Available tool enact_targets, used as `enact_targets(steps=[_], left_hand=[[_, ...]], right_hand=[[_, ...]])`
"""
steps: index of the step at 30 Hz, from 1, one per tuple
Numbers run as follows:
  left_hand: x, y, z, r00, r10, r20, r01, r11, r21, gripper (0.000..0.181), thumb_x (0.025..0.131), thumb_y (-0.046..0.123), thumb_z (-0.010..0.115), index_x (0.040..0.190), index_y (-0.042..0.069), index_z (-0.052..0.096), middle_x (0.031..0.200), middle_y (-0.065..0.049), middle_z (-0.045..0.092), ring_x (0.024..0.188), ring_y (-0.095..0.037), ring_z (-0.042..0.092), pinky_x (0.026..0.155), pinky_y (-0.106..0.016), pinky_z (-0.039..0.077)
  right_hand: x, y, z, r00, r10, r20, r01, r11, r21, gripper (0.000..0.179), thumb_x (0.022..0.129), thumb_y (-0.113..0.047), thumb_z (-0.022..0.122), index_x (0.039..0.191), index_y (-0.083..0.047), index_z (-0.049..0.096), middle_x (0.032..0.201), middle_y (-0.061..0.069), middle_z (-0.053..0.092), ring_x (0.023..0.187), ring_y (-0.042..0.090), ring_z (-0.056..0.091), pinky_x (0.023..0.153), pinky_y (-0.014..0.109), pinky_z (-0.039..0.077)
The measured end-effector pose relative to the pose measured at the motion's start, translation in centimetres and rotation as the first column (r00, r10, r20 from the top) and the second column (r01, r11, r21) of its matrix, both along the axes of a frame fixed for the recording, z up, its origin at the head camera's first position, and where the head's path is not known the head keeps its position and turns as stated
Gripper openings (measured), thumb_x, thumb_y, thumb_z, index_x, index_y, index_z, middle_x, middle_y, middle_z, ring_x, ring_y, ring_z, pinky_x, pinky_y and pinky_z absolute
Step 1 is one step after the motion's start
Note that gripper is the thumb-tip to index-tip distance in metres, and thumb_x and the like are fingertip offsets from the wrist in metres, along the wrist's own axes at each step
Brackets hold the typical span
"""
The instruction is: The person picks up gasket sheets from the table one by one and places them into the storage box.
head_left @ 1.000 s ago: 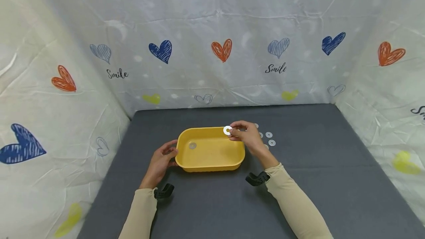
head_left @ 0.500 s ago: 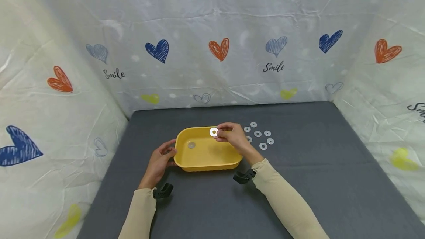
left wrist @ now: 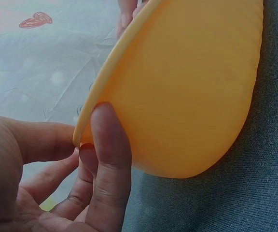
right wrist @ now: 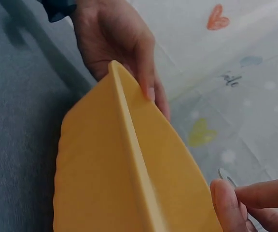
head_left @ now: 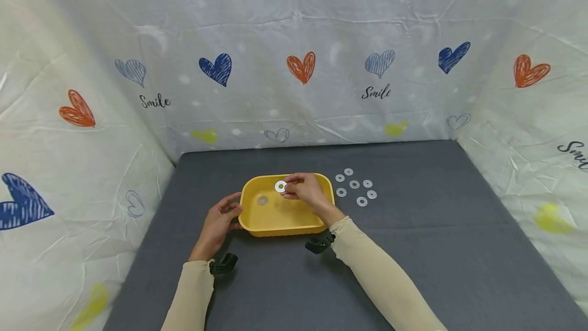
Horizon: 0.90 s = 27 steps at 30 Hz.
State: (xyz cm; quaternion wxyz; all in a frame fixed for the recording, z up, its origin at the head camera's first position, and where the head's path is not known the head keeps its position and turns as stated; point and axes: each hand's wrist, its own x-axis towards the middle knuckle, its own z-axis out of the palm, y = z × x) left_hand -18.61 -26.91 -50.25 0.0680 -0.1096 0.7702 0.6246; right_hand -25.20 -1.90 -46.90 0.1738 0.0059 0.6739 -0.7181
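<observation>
A yellow plastic tray [head_left: 287,218] with rounded corners rests on the dark table. My left hand [head_left: 216,228] grips its left end; in the left wrist view the thumb [left wrist: 112,159] lies along the outer wall and the index finger bends over the rim. Between thumb and fingertips, my right hand [head_left: 309,192] pinches a flat metal washer [head_left: 276,186], held up over the tray's inside near the far wall. The washer's thin edge also shows in the right wrist view. Another washer [head_left: 260,201] lies flat on the tray floor towards the left.
Several loose washers [head_left: 359,202] lie spread on the dark grey cloth [head_left: 413,208] just right of the tray. A white curtain [head_left: 257,29] printed with hearts closes off the back and both sides.
My right hand has carried the washer leftward across the tray, uncovering the loose washers at its right. The left hand keeps its hold on the tray.
</observation>
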Motion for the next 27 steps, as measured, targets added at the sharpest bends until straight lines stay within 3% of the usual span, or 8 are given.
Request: enact_targets(steps=[8,15,27], left_hand=[[0.0,0.1,0.0,1.0,0.004,-0.005,-0.004,1.0,-0.01,0.047,0.1,0.017,0.058,0.145,0.021,0.047,0.126,-0.016,0.054,0.091,-0.024,0.062,0.071,-0.03,0.058],[0.2,0.1,0.1,1.0,0.004,-0.003,-0.004,1.0,-0.013,0.047,0.1,0.018,0.057,0.145,0.022,0.046,0.128,-0.017,0.054,0.095,-0.026,0.062,0.072,-0.03,0.058],[0.2,0.1,0.0,1.0,0.004,-0.009,-0.004,1.0,-0.007,0.047,0.1,0.018,0.058,0.145,0.021,0.047,0.125,-0.016,0.054,0.09,-0.022,0.062,0.071,-0.029,0.058]], right_hand=[[-0.3,-1.7,-0.3,0.998,-0.015,0.062,0.016,1.0,-0.003,0.018,0.09,0.003,0.065,0.108,0.004,0.067,0.095,0.016,0.068,0.069,0.014,0.071,0.079,0.034,0.06],[-1.0,-2.8,-1.1,0.995,-0.037,0.098,0.034,0.999,0.039,0.016,0.089,0.005,0.064,0.104,0.004,0.067,0.086,0.013,0.067,0.065,0.015,0.07,0.089,0.043,0.056],[-1.2,-3.3,-2.3,0.988,-0.058,0.142,0.04,0.991,0.127,0.014,0.088,0.005,0.066,0.101,0.002,0.07,0.09,0.016,0.068,0.065,0.017,0.069,0.073,0.033,0.06]])
